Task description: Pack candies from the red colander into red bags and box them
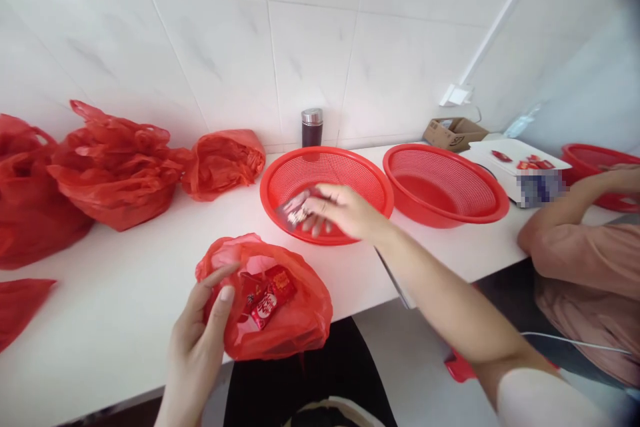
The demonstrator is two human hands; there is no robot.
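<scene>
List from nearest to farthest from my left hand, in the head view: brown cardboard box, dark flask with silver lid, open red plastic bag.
1. Open red plastic bag: right at your left hand.
2. Dark flask: back by the wall.
3. Brown cardboard box: farther right, by the wall.

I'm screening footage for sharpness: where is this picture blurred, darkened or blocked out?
Head view: right hand and its packet smeared, probably by motion; red packets in the open bag crisper; top right corner dark; pixelated patch beside the white device; light bright and soft across the table.
</scene>
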